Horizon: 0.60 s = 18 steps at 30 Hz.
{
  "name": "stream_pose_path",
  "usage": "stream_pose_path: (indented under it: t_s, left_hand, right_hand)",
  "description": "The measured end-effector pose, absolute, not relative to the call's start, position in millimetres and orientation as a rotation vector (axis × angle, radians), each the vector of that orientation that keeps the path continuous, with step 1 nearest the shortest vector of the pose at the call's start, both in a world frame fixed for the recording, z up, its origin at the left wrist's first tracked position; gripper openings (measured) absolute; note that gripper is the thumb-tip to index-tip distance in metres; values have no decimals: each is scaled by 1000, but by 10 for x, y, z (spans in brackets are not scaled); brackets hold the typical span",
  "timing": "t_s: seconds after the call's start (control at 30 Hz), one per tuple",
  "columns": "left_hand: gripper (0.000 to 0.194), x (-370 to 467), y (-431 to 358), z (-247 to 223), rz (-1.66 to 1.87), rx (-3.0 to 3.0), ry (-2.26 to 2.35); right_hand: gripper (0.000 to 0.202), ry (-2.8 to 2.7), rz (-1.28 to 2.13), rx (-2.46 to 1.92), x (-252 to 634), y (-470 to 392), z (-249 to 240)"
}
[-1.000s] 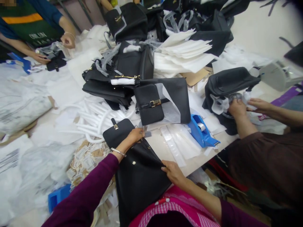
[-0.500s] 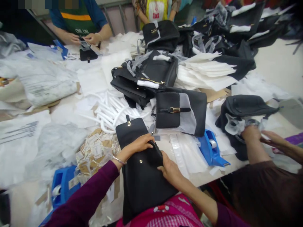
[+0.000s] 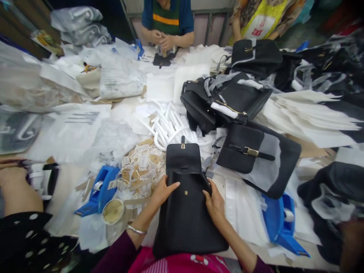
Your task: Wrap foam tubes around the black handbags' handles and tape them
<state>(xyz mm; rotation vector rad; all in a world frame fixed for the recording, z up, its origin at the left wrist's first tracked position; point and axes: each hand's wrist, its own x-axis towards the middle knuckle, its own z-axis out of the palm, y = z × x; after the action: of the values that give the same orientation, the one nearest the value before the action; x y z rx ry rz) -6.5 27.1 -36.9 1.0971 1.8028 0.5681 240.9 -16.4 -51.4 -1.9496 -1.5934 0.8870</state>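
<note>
A black bag [image 3: 193, 220] lies in front of me at the table's near edge, its lower end against my pink apron. Its flap [image 3: 183, 159] is folded back away from me, with a strap and gold clasp at the far end. A round gold snap shows on the bag's front. My left hand [image 3: 162, 193] grips the bag's left edge, thumb lying on the front. On the opposite edge, my right hand [image 3: 214, 201] holds the bag with the thumb on top and the fingers partly hidden behind it.
Blue tape dispensers [image 3: 101, 189] stand on both sides, with an open round tub [image 3: 113, 211] by the left one. White tubes [image 3: 170, 125], a pile of strung tags [image 3: 139, 167] and another black bag [image 3: 258, 159] lie beyond. Co-workers' hands [image 3: 166, 41] are at the far side, left and right.
My left hand has moved from the bag's upper right to its left edge. The bag now lies straighter, its flap laid out flat. The view has turned left.
</note>
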Motion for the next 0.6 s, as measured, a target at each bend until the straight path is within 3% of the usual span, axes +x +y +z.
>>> stream_pose_path:
  t_s: [0.27,0.47,0.6]
  left_hand:
    - [28,-108,218,-619,592,1173,1849]
    - [28,-87,196,-683,535,1240,1949]
    - [29,-12,200,-718,489,1321,1993]
  right_hand:
    - [39,-1749,895,-2352,2327,171,-435]
    - [41,-1795,924,-2588,2213,293,-543]
    - [46,-1868,641,-2469,2172,225,-647]
